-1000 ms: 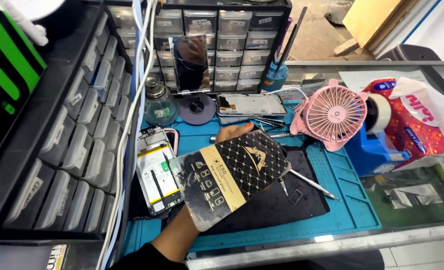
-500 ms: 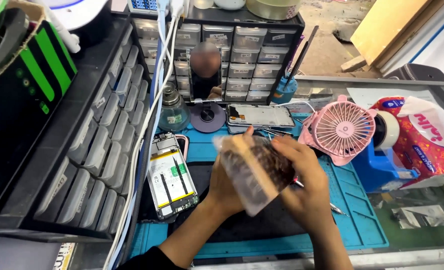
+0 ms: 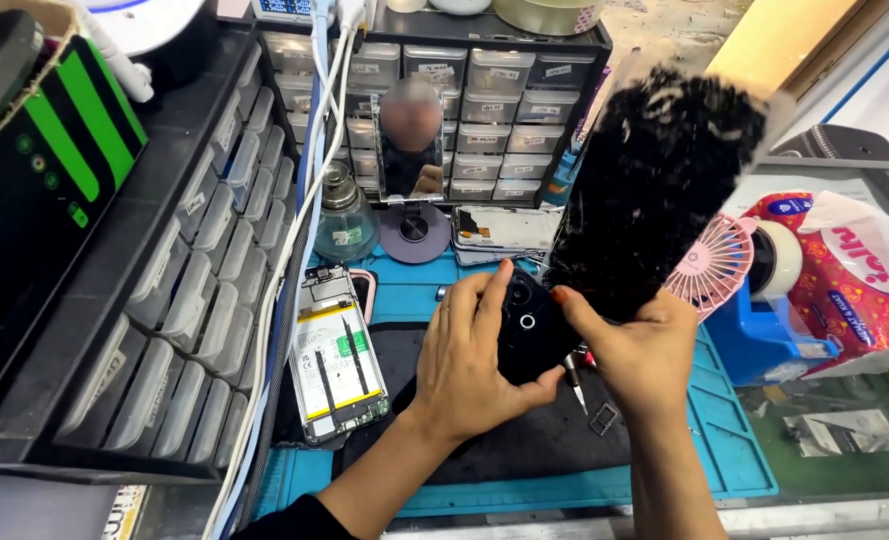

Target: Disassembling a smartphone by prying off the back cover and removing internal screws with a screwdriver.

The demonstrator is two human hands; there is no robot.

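Above blue silicone work mat (image 3: 734, 440): my left hand (image 3: 464, 360) and right hand (image 3: 639, 350) both grip black glossy phone panel (image 3: 654, 190); thin, light, probably brittle; hold by edges.

Both hands up over blue work mat (image 3: 739, 450). Left hand (image 3: 464, 360) wraps black phone back cover (image 3: 526, 325), thumb on its edge; right hand (image 3: 644, 345) grips bottom of a black sheet (image 3: 654, 190), blurred, tilted up & away. Opened phone w/ battery showing (image 3: 336, 352) lies just left of left hand. Pink mini fan (image 3: 714, 265) just right of right hand; tweezers (image 3: 574, 380) under it.
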